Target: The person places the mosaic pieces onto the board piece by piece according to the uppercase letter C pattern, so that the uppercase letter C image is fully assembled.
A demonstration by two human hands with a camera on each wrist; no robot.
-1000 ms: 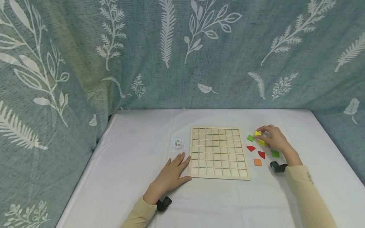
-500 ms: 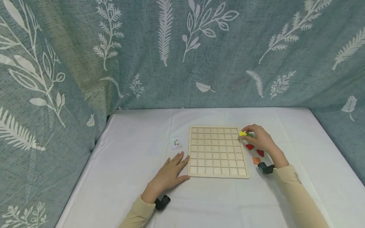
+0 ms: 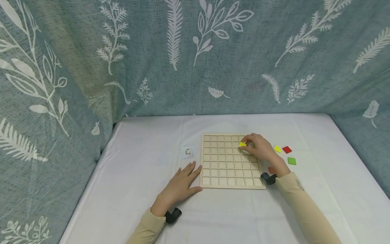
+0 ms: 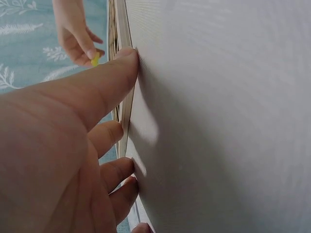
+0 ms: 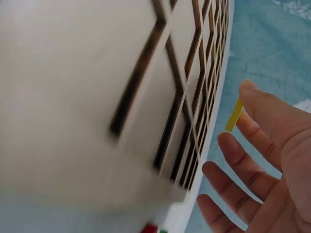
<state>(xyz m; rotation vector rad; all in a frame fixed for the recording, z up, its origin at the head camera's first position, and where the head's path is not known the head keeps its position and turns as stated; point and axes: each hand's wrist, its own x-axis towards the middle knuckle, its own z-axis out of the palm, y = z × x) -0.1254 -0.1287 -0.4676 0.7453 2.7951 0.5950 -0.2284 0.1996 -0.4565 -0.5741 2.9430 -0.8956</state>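
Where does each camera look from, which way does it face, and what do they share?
Head: worn on the head, facing forward and down at the grid board; left hand, right hand and sleeves show.
Left wrist: on that wrist, looking along the left hand toward the grid board's edge, with the right hand beyond.
Right wrist: on that wrist, looking past the right hand, pinching a yellow piece, across the grid board.
All three share the grid board and yellow piece.

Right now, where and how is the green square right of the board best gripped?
Probably by two opposite edges, from above: the green square lies flat on the white cloth, its edges apart from other pieces. The right hand would first need to release the yellow piece it pinches.
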